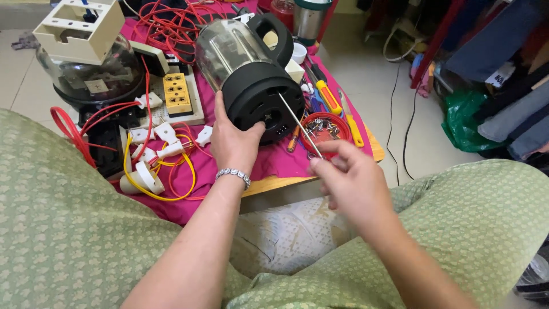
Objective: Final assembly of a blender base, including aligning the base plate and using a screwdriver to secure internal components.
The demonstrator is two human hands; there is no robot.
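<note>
A glass electric kettle [246,63] with a black base and black handle lies tilted on its side over a low table, its underside turned toward me. My left hand [231,140], with a bracelet on the wrist, grips the rim of the black base. My right hand [346,174] pinches a thin metal screwdriver [298,123], whose tip rests on the underside of the base.
The low wooden table [374,150] carries a pink cloth, a red dish of screws [326,129], yellow-handled screwdrivers [329,97], a yellow socket block [176,94], red and yellow wires with white plugs [154,151], and a domed glass appliance [91,74]. Black cables and a green bag [463,120] lie on the floor.
</note>
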